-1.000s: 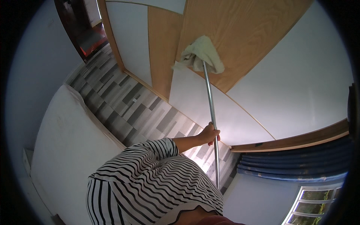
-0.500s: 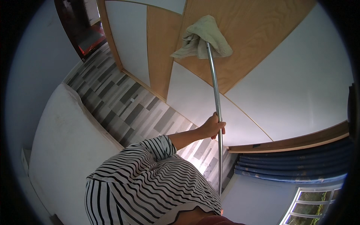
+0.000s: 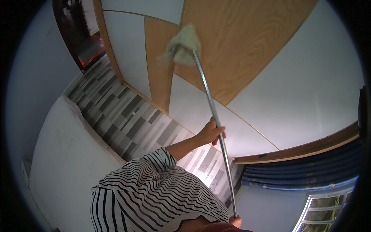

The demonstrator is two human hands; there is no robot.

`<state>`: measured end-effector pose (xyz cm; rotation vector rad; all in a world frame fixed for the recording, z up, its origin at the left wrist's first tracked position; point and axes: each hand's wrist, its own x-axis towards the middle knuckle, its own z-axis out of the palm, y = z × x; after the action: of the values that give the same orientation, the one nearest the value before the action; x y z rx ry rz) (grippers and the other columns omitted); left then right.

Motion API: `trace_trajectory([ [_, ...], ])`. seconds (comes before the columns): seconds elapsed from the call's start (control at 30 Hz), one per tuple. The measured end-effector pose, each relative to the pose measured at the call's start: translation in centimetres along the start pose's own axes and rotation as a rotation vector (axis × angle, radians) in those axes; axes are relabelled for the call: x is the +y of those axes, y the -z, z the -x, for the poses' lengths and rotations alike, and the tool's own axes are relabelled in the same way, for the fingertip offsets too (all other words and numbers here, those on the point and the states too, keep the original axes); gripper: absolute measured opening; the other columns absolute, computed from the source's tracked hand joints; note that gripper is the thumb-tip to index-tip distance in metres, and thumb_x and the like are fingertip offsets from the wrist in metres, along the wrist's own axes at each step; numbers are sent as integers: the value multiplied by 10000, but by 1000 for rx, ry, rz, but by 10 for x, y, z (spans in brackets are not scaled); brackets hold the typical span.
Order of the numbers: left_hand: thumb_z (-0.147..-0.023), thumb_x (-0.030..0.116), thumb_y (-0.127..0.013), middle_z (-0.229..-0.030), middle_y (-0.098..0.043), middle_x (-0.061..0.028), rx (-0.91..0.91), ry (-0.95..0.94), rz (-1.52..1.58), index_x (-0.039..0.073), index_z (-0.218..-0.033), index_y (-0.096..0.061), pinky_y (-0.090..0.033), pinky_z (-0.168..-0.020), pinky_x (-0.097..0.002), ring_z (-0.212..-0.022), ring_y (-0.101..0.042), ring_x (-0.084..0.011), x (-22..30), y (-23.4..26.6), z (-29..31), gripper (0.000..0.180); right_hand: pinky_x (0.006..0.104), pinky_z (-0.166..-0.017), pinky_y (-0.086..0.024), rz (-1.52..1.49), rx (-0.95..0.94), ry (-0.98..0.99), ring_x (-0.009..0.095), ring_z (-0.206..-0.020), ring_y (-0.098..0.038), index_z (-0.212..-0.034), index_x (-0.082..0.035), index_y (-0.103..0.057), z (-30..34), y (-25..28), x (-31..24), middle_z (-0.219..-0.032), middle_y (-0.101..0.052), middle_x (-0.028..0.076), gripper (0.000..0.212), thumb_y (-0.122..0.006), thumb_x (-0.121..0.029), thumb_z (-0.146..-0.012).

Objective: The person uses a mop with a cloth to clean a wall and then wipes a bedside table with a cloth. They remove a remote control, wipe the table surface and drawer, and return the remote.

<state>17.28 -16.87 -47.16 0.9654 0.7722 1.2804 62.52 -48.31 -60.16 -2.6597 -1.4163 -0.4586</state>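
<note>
The person's left hand (image 3: 211, 132) grips a metal pole (image 3: 209, 96) partway along its length, while the right hand (image 3: 235, 221) sits at its lower end, close to the body. This wide spacing probably lets the upper hand carry and aim the pole while the lower one steadies its end, and the long shaft puts the far tip well beyond the reach of an arm. A pale cloth (image 3: 186, 42) drapes over that tip, likely so that soft fabric rather than bare metal faces the panels. It lies over the join between a wide wood panel (image 3: 255, 42) and a narrower wood panel (image 3: 159, 65); its edges are blurred, and how firmly it presses there cannot be told. The left fingers are curled closed around the pole, with some fingertips showing on its far right side, so the shaft runs through the fist and slants up and to the left. The cloth is well apart from these fingers, at the opposite end of the upper stretch of pole. The right hand touches the pole near the lower edge of the view, but its fingers are mostly hidden, so how tightly they close cannot be told.
</note>
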Motion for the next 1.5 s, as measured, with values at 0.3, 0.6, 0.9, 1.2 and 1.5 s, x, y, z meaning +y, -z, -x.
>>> trace_trajectory([
  [0.3, -893, 118, -486, -654, -580, -125, 244, 7, -71, 21, -951, -305, -312, -252, -241, -312, -400, -111, -4, 29, -2, 214, 394, -568, -432, 92, -201, -71, 317, -680, -632, -713, -146, -662, 31, -26, -48, -728, -658, 81, 227, -655, -372, -718],
  [0.6, -913, 183, -479, -677, -608, -123, 122, 309, -10, -39, -816, -522, -383, -291, -242, -322, -448, -122, -95, 33, 28, 246, 449, -536, -410, 158, 59, -28, 363, -616, -568, -667, -106, -625, 68, -26, 46, -653, -597, 131, 333, -629, -410, -803],
  [0.9, -982, 184, -394, -906, -597, -125, -557, 682, 54, -24, -1004, -474, -525, -544, -280, -590, -593, -157, -122, -113, 55, 224, 487, -518, -414, 194, -5, -389, 358, -561, -568, -675, -96, -678, 172, 54, 172, -603, -601, 133, 405, -557, -446, -840],
  [1.2, -977, 231, -401, -732, -604, -62, -1122, 396, -63, -4, -947, -592, -491, -526, -218, -551, -586, -93, -108, -241, 52, 305, 449, -621, -473, -3, -171, -621, 339, -691, -611, -850, -104, -694, 322, 85, 159, -712, -643, 140, 187, -611, -245, -759],
  [1.5, -937, 188, -481, -697, -605, -87, -946, 17, -23, 40, -956, -304, -430, -384, -209, -416, -499, -101, -13, -394, -1, 231, 491, -500, -287, -260, -16, -749, 388, -495, -363, -626, 10, -436, 227, 87, 53, -530, -417, 225, 343, -678, -187, -769],
])
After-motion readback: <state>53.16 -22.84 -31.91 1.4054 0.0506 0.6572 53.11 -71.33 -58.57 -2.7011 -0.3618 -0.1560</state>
